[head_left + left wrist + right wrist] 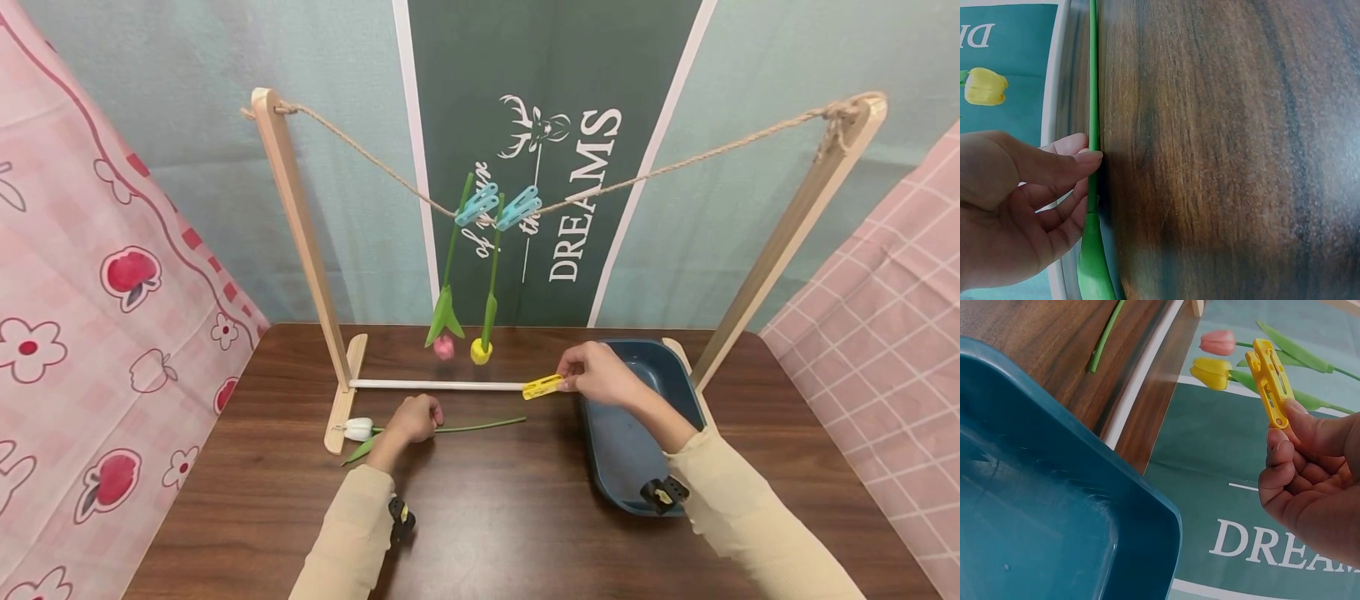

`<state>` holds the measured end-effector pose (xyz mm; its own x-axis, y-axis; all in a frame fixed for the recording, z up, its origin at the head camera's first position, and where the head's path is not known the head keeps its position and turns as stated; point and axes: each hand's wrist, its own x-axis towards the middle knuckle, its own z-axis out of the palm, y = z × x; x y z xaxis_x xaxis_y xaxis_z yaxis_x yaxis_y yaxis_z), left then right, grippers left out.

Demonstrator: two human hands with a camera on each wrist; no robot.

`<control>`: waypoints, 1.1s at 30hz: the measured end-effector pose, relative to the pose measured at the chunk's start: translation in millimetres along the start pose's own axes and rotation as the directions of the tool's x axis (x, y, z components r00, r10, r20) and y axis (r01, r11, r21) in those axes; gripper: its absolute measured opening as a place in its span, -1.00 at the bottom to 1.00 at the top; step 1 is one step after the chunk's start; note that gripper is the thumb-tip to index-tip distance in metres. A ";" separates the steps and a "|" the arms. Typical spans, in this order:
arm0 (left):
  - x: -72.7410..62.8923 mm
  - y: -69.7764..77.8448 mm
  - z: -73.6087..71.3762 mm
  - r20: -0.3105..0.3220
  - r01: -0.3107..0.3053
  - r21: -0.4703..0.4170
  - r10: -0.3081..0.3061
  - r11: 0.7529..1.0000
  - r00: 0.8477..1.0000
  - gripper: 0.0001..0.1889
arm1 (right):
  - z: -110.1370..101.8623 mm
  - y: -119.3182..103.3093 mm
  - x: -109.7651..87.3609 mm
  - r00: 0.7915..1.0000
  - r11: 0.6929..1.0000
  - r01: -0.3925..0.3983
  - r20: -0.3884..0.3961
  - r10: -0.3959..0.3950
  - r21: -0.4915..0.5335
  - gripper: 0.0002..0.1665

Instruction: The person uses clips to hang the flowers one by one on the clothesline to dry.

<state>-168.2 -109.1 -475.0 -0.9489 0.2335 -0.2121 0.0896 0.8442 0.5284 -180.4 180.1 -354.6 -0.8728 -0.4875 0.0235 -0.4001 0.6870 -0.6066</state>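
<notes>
A white artificial tulip lies on the table with its green stem pointing right. My left hand pinches that stem between thumb and fingers, just above the leaf. In my right hand a yellow clothespin is pinched by one end, over the left rim of the blue basin. From the rope a pink tulip and a yellow tulip hang head down. Two light blue clothespins clip their stems near the rope's low middle.
Two wooden posts hold the rope, joined at the bottom by a white rod along the back of the table. A printed curtain hangs behind. Pink patterned cloths flank both sides.
</notes>
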 end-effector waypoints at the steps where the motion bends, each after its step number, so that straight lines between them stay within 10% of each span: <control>1: -0.2 0.2 -0.1 0.001 0.000 -0.001 0.000 1.000 1.000 -0.81 | -0.1 0.1 -0.1 1.000 1.000 0.000 0.001 0.000 0.000 -0.93; 33: -9.6 8.4 -27.0 -0.015 -0.069 -0.046 0.069 0.997 0.998 -0.82 | -5.2 8.2 -3.9 1.000 1.000 -0.017 0.009 0.017 -0.003 -0.93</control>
<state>-166.5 -117.3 -446.3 -0.9448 0.2840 -0.1633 0.1412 0.8028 0.5793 -181.7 190.5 -355.6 -0.8767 -0.4810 0.0057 -0.3863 0.6969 -0.6042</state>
